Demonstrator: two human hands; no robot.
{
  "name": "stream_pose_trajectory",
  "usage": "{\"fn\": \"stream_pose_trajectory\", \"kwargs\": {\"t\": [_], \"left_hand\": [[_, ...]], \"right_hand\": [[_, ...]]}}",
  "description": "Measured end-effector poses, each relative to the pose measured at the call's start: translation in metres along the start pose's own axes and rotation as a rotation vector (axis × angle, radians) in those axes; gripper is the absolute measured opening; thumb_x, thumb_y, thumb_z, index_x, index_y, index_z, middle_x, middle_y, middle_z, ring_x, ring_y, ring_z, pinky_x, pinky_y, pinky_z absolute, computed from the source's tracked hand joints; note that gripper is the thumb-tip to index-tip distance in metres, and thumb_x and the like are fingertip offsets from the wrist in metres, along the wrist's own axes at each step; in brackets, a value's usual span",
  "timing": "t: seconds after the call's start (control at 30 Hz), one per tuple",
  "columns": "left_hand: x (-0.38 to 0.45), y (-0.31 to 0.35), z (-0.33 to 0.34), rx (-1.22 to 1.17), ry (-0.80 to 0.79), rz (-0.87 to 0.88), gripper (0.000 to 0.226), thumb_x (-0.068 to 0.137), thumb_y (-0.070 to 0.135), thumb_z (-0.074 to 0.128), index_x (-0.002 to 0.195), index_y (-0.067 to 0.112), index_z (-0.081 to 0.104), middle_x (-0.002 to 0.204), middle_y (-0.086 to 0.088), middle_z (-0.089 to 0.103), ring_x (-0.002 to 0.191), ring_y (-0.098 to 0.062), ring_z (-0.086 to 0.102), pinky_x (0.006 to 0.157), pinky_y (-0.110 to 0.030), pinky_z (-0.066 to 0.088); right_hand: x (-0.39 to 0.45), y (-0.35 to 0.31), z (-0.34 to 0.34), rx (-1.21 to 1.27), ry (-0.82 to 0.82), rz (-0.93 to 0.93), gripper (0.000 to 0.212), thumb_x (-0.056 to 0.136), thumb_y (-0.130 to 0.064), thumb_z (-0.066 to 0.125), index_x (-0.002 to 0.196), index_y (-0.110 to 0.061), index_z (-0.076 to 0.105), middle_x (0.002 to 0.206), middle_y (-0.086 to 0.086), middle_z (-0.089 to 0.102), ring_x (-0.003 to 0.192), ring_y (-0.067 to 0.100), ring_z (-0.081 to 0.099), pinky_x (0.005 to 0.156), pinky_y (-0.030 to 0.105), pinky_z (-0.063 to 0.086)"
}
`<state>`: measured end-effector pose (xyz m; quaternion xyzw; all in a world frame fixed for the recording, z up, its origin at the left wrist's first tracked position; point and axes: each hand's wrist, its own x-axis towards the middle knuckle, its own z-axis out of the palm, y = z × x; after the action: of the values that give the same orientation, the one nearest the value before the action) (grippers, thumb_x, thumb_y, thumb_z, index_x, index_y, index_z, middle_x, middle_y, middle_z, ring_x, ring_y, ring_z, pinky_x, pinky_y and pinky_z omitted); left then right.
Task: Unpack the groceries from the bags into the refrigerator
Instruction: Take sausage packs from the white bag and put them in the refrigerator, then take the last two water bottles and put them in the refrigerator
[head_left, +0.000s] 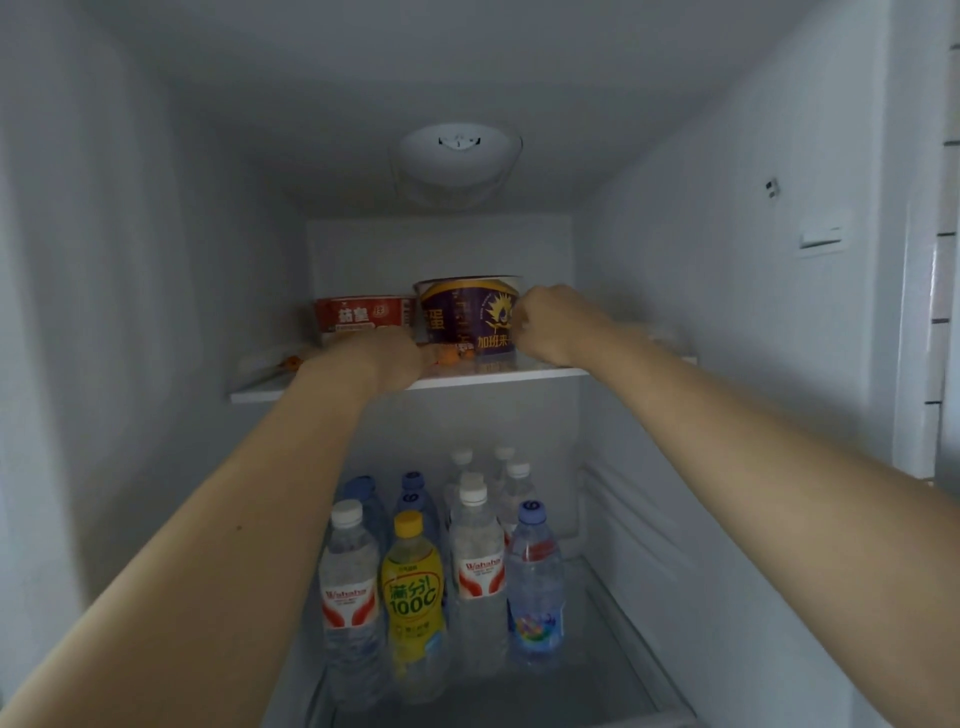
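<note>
Head view: both hands, left (387, 358) and right (553, 325), reach onto shelf (467, 378).

Noted overhead: I see a round white lamp (460, 156). To the right, a small sticker (771, 187), and lower down a white switch plate (821, 236). Far right edge: tiles (949, 358) with dark joints.

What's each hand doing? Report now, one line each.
Left hand: on the top shelf by the red bowl; grip cannot be told.
Right hand: fingers curled against the purple bowl.
</note>
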<state>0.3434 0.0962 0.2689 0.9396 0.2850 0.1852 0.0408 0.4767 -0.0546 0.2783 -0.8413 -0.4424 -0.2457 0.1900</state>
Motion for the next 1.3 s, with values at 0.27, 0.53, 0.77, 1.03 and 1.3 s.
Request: {"fn": "stream_pose_trajectory", "kwargs": {"t": [0.27,0.53,0.77,1.03,1.3], "left_hand": [[-0.011,-0.010,0.001,-0.158,0.034,0.008,0.056,0.092,0.060,0.041,0.129,0.022,0.058,0.132,-0.005,0.056,0.115,-0.025,0.052,0.102,-0.033,0.037],[-0.022,-0.009,0.001,-0.173,0.198,-0.059,0.051,0.089,0.047,0.046,0.128,0.015,0.058,0.131,-0.009,0.057,0.114,-0.029,0.055,0.099,-0.037,0.044],[-0.064,-0.002,0.002,-0.166,0.542,-0.001,0.024,0.091,0.020,0.051,0.108,0.010,0.066,0.102,-0.013,0.069,0.089,-0.033,0.064,0.078,-0.044,0.056],[-0.126,-0.006,0.016,-0.186,0.561,0.150,0.032,0.088,0.016,0.053,0.118,0.012,0.063,0.115,-0.010,0.063,0.099,-0.030,0.060,0.080,-0.038,0.053],[-0.204,-0.010,0.030,-0.262,0.421,0.176,0.041,0.092,0.017,0.052,0.133,0.014,0.051,0.129,-0.011,0.056,0.117,-0.031,0.051,0.087,-0.042,0.049]], "right_hand": [[0.017,-0.036,0.019,0.052,-0.320,-0.057,0.024,0.097,-0.015,0.047,0.094,0.003,0.063,0.091,0.013,0.061,0.076,0.018,0.051,0.056,0.026,0.036],[0.009,-0.032,0.015,0.191,-0.190,-0.060,0.022,0.091,-0.007,0.049,0.099,0.003,0.067,0.099,0.015,0.064,0.089,0.027,0.057,0.068,0.027,0.043],[-0.032,-0.031,-0.011,0.237,-0.014,-0.082,0.036,0.096,-0.017,0.046,0.061,-0.006,0.050,0.066,0.006,0.053,0.067,0.023,0.051,0.057,0.030,0.038],[-0.120,-0.044,-0.021,0.302,0.164,-0.045,0.026,0.097,-0.019,0.051,0.111,-0.002,0.063,0.114,0.017,0.064,0.106,0.032,0.058,0.088,0.034,0.046],[-0.226,-0.060,-0.013,0.342,0.150,0.057,0.035,0.095,-0.017,0.055,0.128,-0.004,0.054,0.131,0.012,0.058,0.120,0.026,0.054,0.099,0.027,0.039]]}}
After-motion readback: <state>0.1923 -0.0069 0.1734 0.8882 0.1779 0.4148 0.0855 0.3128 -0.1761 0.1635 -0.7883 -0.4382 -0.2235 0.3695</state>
